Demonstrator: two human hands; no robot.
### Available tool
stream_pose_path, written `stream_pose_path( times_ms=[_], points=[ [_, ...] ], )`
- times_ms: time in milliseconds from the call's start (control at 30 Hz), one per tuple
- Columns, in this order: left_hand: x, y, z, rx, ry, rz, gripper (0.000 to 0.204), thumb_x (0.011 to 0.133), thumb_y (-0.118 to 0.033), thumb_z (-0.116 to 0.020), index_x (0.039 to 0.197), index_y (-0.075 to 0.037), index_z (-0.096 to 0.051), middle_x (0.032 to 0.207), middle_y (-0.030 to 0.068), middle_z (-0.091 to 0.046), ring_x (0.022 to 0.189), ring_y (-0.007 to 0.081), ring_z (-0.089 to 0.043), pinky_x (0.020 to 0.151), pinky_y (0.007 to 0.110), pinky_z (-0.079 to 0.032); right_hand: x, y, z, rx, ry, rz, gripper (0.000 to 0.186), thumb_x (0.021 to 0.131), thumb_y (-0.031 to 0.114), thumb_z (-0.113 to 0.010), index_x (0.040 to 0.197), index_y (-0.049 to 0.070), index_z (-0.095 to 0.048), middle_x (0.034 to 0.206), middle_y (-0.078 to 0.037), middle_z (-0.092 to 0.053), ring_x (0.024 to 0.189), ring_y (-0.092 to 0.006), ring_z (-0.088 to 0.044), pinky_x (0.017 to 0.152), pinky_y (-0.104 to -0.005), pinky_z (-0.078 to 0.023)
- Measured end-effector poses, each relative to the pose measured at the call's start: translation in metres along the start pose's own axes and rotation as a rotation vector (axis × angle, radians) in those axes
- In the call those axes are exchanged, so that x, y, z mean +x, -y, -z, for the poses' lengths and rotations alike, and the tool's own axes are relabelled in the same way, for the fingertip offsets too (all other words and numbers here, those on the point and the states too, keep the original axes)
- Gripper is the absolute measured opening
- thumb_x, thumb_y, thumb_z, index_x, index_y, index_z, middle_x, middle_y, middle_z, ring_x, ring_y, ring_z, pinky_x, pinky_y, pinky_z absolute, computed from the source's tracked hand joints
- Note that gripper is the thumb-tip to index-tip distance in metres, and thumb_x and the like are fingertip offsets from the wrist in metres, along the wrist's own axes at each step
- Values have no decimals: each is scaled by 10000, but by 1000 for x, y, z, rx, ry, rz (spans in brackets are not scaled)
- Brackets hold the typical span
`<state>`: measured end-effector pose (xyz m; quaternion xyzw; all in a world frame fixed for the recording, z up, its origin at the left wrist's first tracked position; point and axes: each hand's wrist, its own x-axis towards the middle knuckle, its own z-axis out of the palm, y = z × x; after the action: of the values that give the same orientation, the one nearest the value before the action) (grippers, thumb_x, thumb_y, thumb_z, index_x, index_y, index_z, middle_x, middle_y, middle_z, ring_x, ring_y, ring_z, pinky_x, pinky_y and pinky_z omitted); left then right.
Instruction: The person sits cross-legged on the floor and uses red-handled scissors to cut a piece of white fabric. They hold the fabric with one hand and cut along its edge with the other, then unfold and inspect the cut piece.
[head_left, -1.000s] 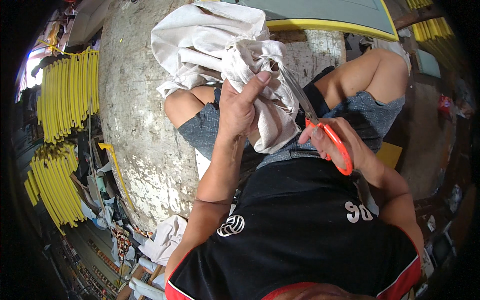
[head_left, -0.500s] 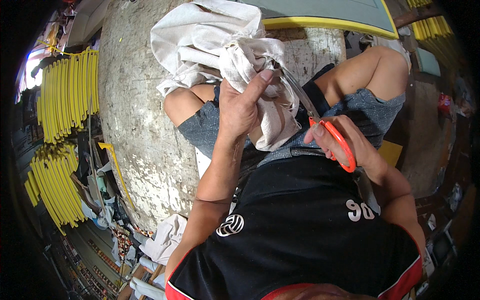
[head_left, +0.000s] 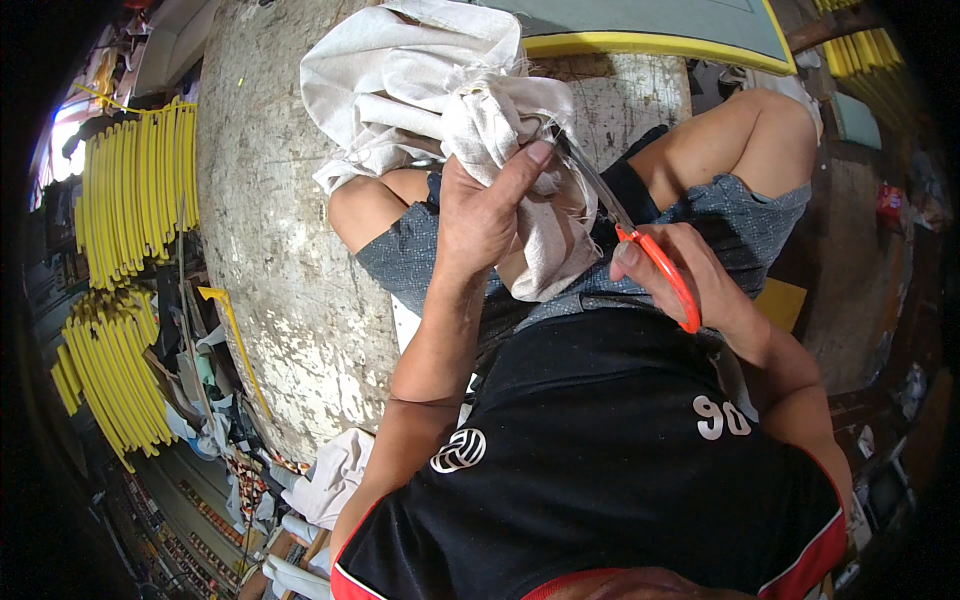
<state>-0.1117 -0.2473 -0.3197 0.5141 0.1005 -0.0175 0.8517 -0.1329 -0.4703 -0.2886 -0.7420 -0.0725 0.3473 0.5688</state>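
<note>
Head view: worn, paint-flecked surface (head_left: 290, 250) down the frame left of centre, with a grey-green, yellow-edged panel (head_left: 680, 20) at upper right of centre. Off-white cloth (head_left: 400, 80) bunched at upper centre, frayed along one edge. Orange-handled scissors (head_left: 643, 242) just right of the middle, blades pointing up and left to the frayed edge; cannot tell for certain whether touching the threads. Right hand (head_left: 700, 275) right of centre, fingers curled around the orange handles. Left hand (head_left: 480, 210) at upper centre, fingers clamped on a gathered fold of cloth.
</note>
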Motion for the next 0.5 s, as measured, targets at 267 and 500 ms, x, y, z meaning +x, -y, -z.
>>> stream_pose_path(
  times_ms=[267,500],
  points=[
    [2,-2,-1,-25,-42,43,317,920,-39,-644,1221,28,-574,1075,104,-680,944,187,-669,819,329,-548,3,-9,1,-47,-154,244,323,902,307,-742,966,0,-668,736,-39,-611,671,-93,-575,631,-251,-472],
    [-6,6,-3,-99,70,121,233,924,-11,-635,1153,28,-614,1004,97,-698,899,160,-670,765,294,-551,62,7,0,-207,-487,602,290,856,109,-759,1097,-2,-642,811,-31,-627,706,-83,-579,647,-236,-487]
  ],
)
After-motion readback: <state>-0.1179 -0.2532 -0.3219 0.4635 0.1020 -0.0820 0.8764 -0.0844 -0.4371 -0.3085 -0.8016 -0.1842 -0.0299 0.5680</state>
